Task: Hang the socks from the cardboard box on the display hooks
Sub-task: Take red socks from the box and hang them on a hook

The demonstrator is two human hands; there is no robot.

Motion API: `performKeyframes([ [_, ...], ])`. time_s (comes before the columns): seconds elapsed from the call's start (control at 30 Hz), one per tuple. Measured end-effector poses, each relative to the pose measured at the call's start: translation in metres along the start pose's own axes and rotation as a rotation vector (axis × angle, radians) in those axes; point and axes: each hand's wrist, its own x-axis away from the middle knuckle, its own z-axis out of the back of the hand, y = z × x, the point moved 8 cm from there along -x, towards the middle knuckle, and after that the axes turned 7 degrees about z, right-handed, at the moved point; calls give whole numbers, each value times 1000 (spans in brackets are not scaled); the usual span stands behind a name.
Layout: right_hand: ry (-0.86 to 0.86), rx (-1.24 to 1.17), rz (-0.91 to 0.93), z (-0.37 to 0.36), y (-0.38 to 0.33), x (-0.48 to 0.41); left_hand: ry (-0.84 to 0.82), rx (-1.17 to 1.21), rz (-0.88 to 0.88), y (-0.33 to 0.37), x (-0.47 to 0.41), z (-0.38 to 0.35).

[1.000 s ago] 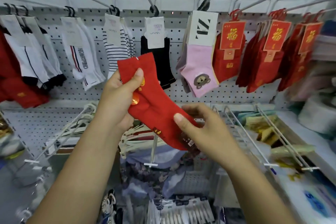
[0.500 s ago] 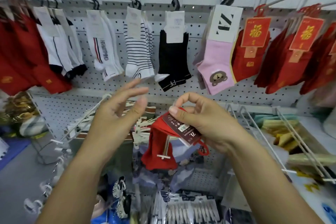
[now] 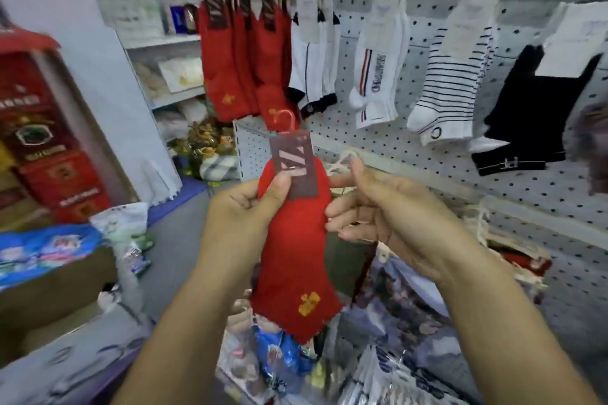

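— One red sock [image 3: 296,250] is all we hold, upright in front of us, its dark label [image 3: 293,165] and red plastic hook [image 3: 285,119] at the top, a gold mark near its lower end.

— Which of our hands has it?

— The left hand [image 3: 245,214]. We pinch the sock just under the label, thumb pressed on the label's lower left corner. The right hand [image 3: 385,210] is beside the sock's right edge, fingers loosely curled; fingertips seem to touch the cloth, but we can't tell if they grip it.

— And the wall?

— A white pegboard [image 3: 411,145] runs behind. Along its top edge, red socks [image 3: 240,56] hang toward the left end; then white socks [image 3: 312,49], a striped sock [image 3: 450,76] and a black sock [image 3: 533,115] follow toward the right. Our sock is below the red ones, apart from them.

— Left of us?

— Red boxes [image 3: 42,128], blurred, and a cardboard box [image 3: 49,286] at the lower left.
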Motion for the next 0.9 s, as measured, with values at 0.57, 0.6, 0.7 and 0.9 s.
performKeyframes([
  [0.57,388,32,214,-101,12,-200,-578,-413,239,5,-196,120],
  [0.6,433,0,201,-98,13,-210,-612,-475,252,0,-205,125],
  [0.7,595,-112,137,-82,27,-233,-674,-521,315,-11,-224,143],
  [0.9,739,-263,45,-64,63,-252,-665,-245,393,-21,-251,166],
])
